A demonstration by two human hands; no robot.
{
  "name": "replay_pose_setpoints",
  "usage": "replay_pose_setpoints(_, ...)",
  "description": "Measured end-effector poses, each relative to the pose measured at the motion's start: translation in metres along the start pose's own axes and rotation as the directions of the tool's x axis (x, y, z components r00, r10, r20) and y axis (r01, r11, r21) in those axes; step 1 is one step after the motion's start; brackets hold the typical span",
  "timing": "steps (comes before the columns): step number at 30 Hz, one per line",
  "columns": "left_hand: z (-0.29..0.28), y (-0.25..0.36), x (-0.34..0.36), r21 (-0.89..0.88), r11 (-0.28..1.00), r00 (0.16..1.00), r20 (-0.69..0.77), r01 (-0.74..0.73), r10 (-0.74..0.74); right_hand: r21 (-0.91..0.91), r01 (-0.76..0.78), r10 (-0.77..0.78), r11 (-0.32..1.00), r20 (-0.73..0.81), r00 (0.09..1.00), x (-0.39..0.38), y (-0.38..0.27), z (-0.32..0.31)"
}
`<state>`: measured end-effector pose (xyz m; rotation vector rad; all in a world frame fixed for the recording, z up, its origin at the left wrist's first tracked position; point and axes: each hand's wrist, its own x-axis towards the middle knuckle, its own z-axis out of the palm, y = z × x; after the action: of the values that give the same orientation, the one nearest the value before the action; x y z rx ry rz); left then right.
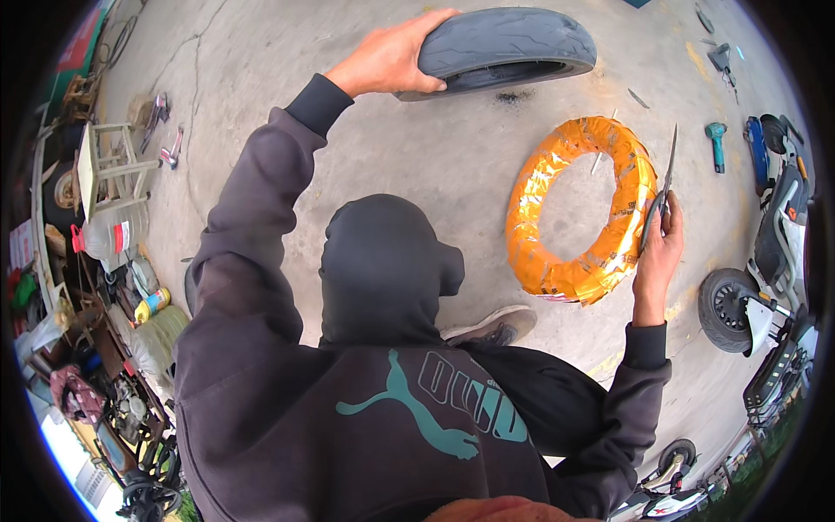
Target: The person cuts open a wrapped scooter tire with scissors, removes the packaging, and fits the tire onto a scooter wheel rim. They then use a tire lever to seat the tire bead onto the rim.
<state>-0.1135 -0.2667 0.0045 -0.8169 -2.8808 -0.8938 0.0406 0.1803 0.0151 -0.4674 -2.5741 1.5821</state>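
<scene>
At the top of the head view my left hand [391,54] grips a bare grey-black motorcycle tire [509,39], thumb at its inner edge and fingers over the tread. My right hand [661,261] is closed around the dark handles of a pair of scissors [670,165], their blades pointing away from me. It is beside a second tire [528,204], wrapped in shiny orange tape-like film, lying on the concrete. The hand overlaps the right edge of this wrapped ring. Whether it also touches the wrapping I cannot tell.
On the right are a teal power tool [716,146] and a parked scooter with a black wheel [729,311]. A pale wooden stool [122,170] and red-handled tools [172,150] stand left, near piled bags and clutter. My shoe [500,329] is near the wrapped tire.
</scene>
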Motion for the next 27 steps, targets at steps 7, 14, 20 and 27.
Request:
replay_pose_setpoints(7,0.002,0.029,0.021,0.084,0.979,0.969,0.148,0.187,-0.198,-0.015,0.018,-0.018,1.000,-0.024,1.000,0.004,0.005,0.000)
replay_pose_setpoints(14,0.025,0.021,0.039,-0.485,0.791,0.918,0.316,0.373,-0.239,-0.006,-0.038,0.038,0.999,-0.052,0.998,0.001,0.006,-0.002)
replay_pose_setpoints(20,0.049,0.045,0.046,-0.649,0.565,0.848,0.490,0.509,-0.202,0.011,-0.034,0.035,0.999,-0.042,0.999,0.000,0.006,-0.001)
replay_pose_setpoints(27,0.040,0.049,0.040,-0.664,0.528,0.847,0.452,0.529,-0.279,-0.045,0.029,-0.032,0.999,-0.076,0.997,0.002,0.014,0.002)
